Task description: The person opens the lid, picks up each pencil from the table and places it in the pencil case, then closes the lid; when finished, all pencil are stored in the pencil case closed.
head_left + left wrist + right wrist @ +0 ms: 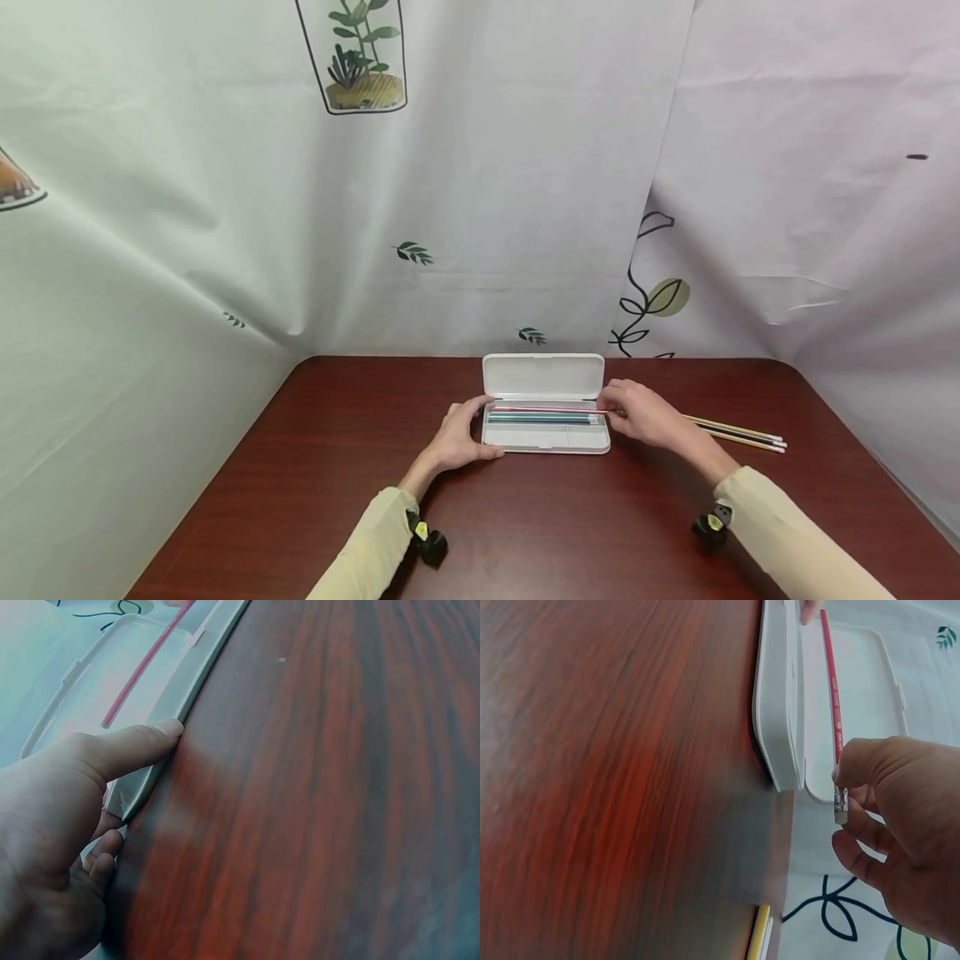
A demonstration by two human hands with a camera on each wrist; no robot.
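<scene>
A white pencil case [543, 379] lies with its lid raised towards the back of the table. My left hand [456, 438] grips the case's left end, thumb at the front edge and fingers round the side. Between thumb and fingers, my right hand [643, 412] pinches a red pencil [832, 682] close to its eraser end. In the head view that pencil stretches leftward over the case, along the back of its tray. Several blue and green pencils [536, 418] lie side by side in the tray. The left wrist view shows the red pencil's other end above the case.
To the right of the case, several yellow and black pencils [738, 433] lie on the dark red wooden table [585, 525], eraser ends outward. A pale printed cloth [480, 183] hangs behind the table's back edge and along both sides.
</scene>
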